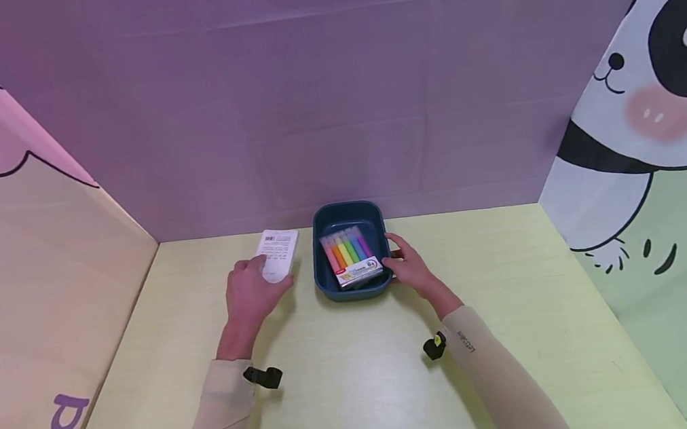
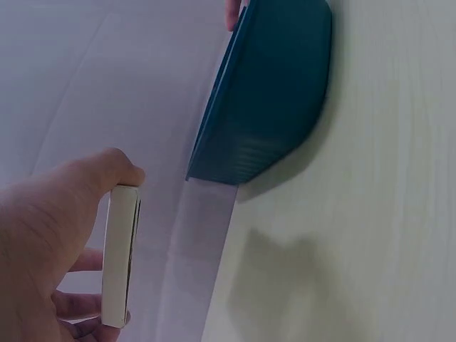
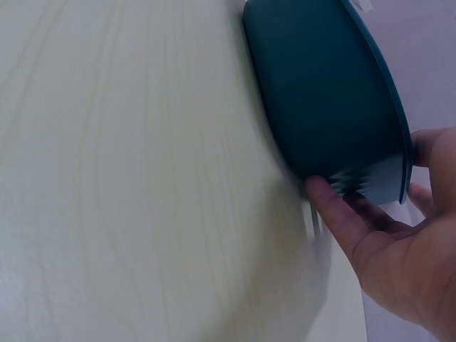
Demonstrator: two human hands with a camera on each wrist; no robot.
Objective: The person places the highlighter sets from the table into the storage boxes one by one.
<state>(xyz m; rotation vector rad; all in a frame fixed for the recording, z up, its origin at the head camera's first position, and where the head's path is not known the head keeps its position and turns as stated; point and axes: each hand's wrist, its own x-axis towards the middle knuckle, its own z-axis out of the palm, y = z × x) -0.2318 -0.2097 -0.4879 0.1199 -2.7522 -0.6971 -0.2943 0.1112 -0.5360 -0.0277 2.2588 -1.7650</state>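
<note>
My left hand [image 1: 251, 291] holds a thin white box [image 1: 278, 253] by its edges, thumb on one side and fingers on the other. Small print and a barcode cover its upper face, and its pale narrow side shows in the left wrist view. To its right is a dark blue-green plastic bin [image 1: 353, 295] with rounded corners. A pack of rainbow-coloured markers [image 1: 351, 256] lies tilted inside it. My right hand [image 1: 411, 266] grips the bin's right end, its thumb and fingers spread across the wall and rim.
The pale wooden table [image 1: 345, 378] meets a purple cloth backdrop [image 1: 334, 106] just behind the bin. Printed cartoon panels rise at the left [image 1: 35, 269] and right [image 1: 659, 248]. A small black camera [image 1: 266, 376] is strapped to each wrist.
</note>
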